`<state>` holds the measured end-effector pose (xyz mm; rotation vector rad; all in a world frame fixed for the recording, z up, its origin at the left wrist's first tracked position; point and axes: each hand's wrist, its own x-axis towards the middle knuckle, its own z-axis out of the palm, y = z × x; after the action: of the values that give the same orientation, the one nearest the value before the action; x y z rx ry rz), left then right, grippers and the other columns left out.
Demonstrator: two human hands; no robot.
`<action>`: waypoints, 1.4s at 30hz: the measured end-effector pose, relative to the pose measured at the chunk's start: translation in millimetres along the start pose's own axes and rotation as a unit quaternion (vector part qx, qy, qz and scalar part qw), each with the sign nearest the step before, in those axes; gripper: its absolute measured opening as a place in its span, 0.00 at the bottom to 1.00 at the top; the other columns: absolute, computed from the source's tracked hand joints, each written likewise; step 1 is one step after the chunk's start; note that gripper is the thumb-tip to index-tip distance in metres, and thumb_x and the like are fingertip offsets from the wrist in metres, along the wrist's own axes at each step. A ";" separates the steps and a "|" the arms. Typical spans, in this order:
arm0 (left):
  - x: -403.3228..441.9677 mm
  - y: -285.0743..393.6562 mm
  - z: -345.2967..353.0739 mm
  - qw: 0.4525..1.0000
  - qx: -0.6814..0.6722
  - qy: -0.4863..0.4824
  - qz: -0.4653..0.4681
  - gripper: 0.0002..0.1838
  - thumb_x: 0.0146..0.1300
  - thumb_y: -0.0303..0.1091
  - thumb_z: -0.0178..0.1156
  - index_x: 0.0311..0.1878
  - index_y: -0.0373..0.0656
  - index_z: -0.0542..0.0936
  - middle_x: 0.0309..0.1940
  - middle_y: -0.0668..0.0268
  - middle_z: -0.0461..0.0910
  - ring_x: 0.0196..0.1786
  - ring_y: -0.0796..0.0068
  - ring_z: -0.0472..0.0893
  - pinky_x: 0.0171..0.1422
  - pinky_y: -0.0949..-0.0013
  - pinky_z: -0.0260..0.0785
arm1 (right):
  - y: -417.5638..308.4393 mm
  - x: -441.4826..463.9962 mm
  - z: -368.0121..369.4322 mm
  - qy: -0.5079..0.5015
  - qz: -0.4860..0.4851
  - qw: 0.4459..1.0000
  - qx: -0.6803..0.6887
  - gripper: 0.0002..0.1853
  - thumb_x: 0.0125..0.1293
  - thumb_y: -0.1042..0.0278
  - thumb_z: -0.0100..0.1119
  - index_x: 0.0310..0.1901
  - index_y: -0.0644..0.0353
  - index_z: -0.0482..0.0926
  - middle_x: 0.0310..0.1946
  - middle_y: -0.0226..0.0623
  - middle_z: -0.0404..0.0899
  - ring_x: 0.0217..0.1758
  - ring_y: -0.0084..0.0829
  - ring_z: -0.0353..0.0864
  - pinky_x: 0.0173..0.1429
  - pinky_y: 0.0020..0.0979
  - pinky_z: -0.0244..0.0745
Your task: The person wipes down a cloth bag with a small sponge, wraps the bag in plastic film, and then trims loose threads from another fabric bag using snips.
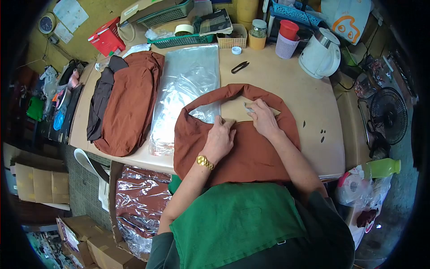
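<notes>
A reddish-brown fabric shoulder bag [255,157] lies flat on the table in front of me, its wide strap [233,91] arched away from me. My left hand [219,138] has its fingers closed on the bag's top edge, left of the middle. Inside the strap's loop, my right hand [264,117] pinches a small pale grey-white piece [247,107], too small to name. The right wrist and forearm rest across the bag's right part. To the left lies a stack of clear plastic bags [188,80], partly under the shoulder bag.
More brown bags [130,103] lie at the table's left. Black thread snips [240,67] and a white cap [236,50] are beyond the strap. Baskets [179,41], a jar [258,33], a cup [286,42] and a kettle [320,54] line the back. A carton [114,193] holds wrapped bags below.
</notes>
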<state>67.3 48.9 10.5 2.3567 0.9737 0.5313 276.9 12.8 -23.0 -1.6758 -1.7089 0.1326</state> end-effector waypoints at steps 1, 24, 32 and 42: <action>-10.6 1.3 0.7 1.000 -0.008 -0.001 0.028 0.23 0.61 0.26 0.61 0.60 0.33 0.72 0.46 0.48 0.71 0.47 0.46 0.77 0.49 0.53 0.74 | 1.9 -0.6 0.4 -0.004 -0.014 1.000 -0.004 0.07 0.61 0.77 0.59 0.42 0.63 0.76 0.45 0.45 0.72 0.49 0.49 0.74 0.54 0.45 0.72; -62.4 -3.3 32.6 0.989 0.121 -0.036 0.080 0.26 0.66 0.27 0.48 0.67 0.27 0.64 0.66 0.44 0.65 0.63 0.45 0.72 0.73 0.56 0.62 | -36.2 -12.1 -6.8 -0.105 -0.148 0.983 -0.003 0.03 0.57 0.71 0.61 0.29 0.52 0.83 0.31 0.32 0.74 0.44 0.35 0.75 0.53 0.40 0.60; -61.7 3.6 26.2 0.990 0.120 -0.049 0.062 0.27 0.65 0.26 0.47 0.67 0.27 0.64 0.67 0.45 0.65 0.64 0.46 0.71 0.73 0.57 0.61 | -43.0 -3.6 1.6 -0.098 -0.176 0.979 0.010 0.06 0.55 0.76 0.59 0.26 0.51 0.81 0.28 0.29 0.74 0.39 0.31 0.75 0.52 0.36 0.58; -61.3 2.9 26.5 0.990 0.120 -0.045 0.059 0.27 0.64 0.27 0.49 0.66 0.27 0.65 0.65 0.46 0.67 0.62 0.49 0.72 0.71 0.58 0.62 | -44.9 -1.2 1.9 -0.102 -0.217 0.970 -0.026 0.07 0.53 0.78 0.57 0.24 0.51 0.80 0.28 0.28 0.75 0.41 0.31 0.75 0.54 0.40 0.60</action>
<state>42.3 -6.3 -17.8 2.6402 0.9053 0.3650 238.5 5.9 -0.5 -1.3199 -2.2114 0.0537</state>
